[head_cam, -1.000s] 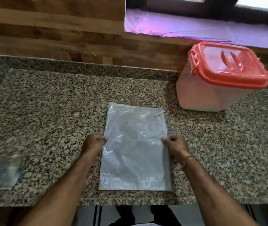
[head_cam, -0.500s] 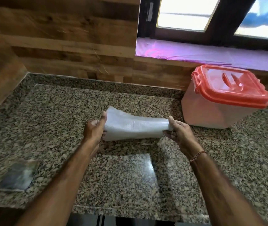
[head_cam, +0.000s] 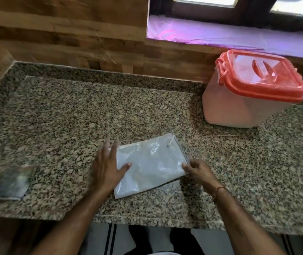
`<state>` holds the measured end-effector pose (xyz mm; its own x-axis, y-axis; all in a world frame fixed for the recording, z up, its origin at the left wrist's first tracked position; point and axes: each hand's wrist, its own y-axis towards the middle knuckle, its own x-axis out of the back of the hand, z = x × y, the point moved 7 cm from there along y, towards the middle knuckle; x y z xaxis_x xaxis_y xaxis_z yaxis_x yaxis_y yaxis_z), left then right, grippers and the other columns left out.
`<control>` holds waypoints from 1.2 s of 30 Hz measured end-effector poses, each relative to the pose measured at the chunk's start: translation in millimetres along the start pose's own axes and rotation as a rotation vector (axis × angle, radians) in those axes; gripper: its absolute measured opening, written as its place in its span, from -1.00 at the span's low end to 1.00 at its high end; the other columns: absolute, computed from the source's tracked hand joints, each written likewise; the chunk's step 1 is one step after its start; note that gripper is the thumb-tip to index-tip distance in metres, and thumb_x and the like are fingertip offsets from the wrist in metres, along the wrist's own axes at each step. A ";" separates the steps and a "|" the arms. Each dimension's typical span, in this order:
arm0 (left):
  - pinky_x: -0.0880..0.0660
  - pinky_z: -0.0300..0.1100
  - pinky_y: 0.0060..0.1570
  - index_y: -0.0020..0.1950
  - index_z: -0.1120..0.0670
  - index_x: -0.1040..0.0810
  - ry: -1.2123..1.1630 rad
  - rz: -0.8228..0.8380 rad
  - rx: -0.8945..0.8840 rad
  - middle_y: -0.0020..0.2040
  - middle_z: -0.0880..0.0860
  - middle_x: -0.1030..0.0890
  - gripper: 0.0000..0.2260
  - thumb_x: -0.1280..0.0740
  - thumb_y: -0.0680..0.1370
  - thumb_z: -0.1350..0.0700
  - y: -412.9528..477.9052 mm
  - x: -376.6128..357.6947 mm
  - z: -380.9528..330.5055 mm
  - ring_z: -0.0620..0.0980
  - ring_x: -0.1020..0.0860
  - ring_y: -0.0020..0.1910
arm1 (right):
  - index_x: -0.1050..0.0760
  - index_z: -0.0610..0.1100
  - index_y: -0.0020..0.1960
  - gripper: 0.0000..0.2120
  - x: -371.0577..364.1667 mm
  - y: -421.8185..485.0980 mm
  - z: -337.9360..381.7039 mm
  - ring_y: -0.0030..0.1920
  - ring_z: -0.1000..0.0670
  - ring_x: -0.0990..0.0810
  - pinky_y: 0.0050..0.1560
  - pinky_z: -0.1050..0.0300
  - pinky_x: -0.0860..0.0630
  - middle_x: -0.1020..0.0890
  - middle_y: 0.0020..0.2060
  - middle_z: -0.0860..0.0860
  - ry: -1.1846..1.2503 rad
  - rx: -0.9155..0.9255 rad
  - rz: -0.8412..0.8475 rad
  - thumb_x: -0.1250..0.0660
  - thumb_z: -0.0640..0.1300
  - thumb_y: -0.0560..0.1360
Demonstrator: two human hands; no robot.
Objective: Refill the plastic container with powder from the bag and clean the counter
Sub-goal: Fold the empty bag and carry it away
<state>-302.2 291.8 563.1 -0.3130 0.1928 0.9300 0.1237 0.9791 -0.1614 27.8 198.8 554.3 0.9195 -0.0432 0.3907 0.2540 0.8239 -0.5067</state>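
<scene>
A flat, see-through plastic bag (head_cam: 150,162) lies folded in half on the speckled granite counter (head_cam: 73,116), near its front edge. My left hand (head_cam: 108,166) rests flat on the bag's left side, fingers spread, thumb on the plastic. At the bag's right edge my right hand (head_cam: 198,171) pinches the folded layers between its fingertips. The plastic container (head_cam: 239,100), translucent with an orange-red lid (head_cam: 261,78) closed on it, stands at the back right, apart from both hands.
A small dark packet (head_cam: 11,183) lies at the counter's left front. A wooden wall runs along the back, with a purple-lit window sill (head_cam: 220,35) above the container. The counter's front edge is just below the bag.
The bag lay flat at full length, was lifted and folded over in the air, and now lies folded on the counter. My left hand has gone from gripping its edge to pressing it flat.
</scene>
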 end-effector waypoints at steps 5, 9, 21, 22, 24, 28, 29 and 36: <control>0.14 0.27 0.55 0.66 -0.13 0.25 0.176 0.257 -0.149 0.68 0.10 0.20 -0.07 0.15 0.41 -0.58 8.3 -42.6 -26.0 0.16 0.15 0.66 | -0.48 -0.22 0.13 -0.76 3.7 -3.4 -6.1 0.04 -0.14 -0.68 -0.03 -0.03 -0.67 -0.64 0.08 -0.18 0.388 -0.133 -0.179 -0.43 -0.11 0.57; -0.04 0.26 0.46 0.61 0.07 -0.13 0.259 0.140 -0.093 0.54 0.14 -0.26 -0.03 -0.08 0.42 -0.58 -10.6 -39.5 -44.0 0.15 -0.29 0.46 | -0.57 -0.25 0.15 -0.83 -29.4 -18.9 -2.2 0.11 -0.17 -0.71 0.13 -0.14 -0.67 -0.71 0.10 -0.17 0.555 -0.202 -0.066 -0.36 -0.18 0.62; -0.66 0.12 0.09 0.16 0.16 -0.65 -0.976 0.483 0.389 0.04 0.14 -0.75 -0.62 -0.44 0.55 -0.13 -3.8 -44.4 -32.2 0.13 -0.73 -0.01 | -0.59 -0.22 0.23 -0.80 -38.8 -24.6 24.6 -0.02 -0.05 -0.76 -0.16 0.16 -0.66 -0.75 0.06 -0.11 0.451 -0.050 0.076 -0.29 -0.20 0.66; -0.66 0.09 0.07 0.13 0.20 -0.66 -1.000 0.459 0.403 0.04 0.18 -0.74 -0.66 -0.45 0.56 -0.06 -2.4 -43.7 -29.2 0.15 -0.72 -0.02 | -0.59 -0.22 0.22 -0.80 -40.9 -26.1 25.9 0.00 -0.04 -0.75 -0.16 0.18 -0.66 -0.75 0.07 -0.11 0.431 -0.055 0.101 -0.30 -0.20 0.66; -0.64 0.10 0.11 0.12 0.24 -0.65 -1.028 0.402 0.441 0.05 0.22 -0.73 -0.62 -0.53 0.50 -0.04 -3.2 -46.2 -22.9 0.19 -0.70 0.01 | -0.61 -0.27 0.19 -0.80 -45.4 -27.8 20.2 -0.08 -0.02 -0.75 -0.19 0.21 -0.64 -0.74 0.00 -0.11 0.378 -0.113 0.113 -0.32 -0.19 0.65; -0.63 -0.18 -0.12 -0.06 0.13 -0.63 -1.031 0.369 0.444 -0.09 0.06 -0.70 -0.79 -0.56 0.47 0.04 -8.6 -41.8 -16.7 0.01 -0.67 -0.13 | -0.57 -0.33 0.05 -0.78 -52.4 -30.4 7.1 -0.53 0.12 -0.47 -0.57 0.28 -0.35 -0.60 -0.36 -0.04 0.343 -0.267 0.125 -0.31 -0.15 0.66; -0.65 -0.15 -0.12 -0.04 0.12 -0.66 -1.005 0.342 0.420 -0.08 0.08 -0.73 -0.83 -0.56 0.48 0.07 -6.8 -36.2 -16.4 0.04 -0.70 -0.14 | -0.53 -0.29 0.00 -0.80 -49.1 -27.9 10.9 -0.55 0.12 -0.44 -0.61 0.28 -0.33 -0.56 -0.38 -0.05 0.383 -0.261 0.109 -0.29 -0.14 0.67; -0.46 -0.28 -0.51 -0.04 0.09 -0.68 -1.038 0.141 0.278 -0.23 0.04 -0.70 -0.95 -0.48 0.55 0.12 38.7 32.0 -39.7 -0.10 -0.62 -0.47 | -0.42 -0.38 0.24 -0.74 -26.2 -1.5 93.4 -0.21 -0.18 -0.75 -0.26 0.07 -0.73 -0.62 -0.04 -0.31 0.661 -0.091 0.181 -0.20 -0.18 0.70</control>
<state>-270.0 333.3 599.7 -0.9732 0.1374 0.1844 0.0444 0.8990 -0.4356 -24.7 251.5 616.7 0.9323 -0.2685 -0.2424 0.0765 0.8013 -0.5933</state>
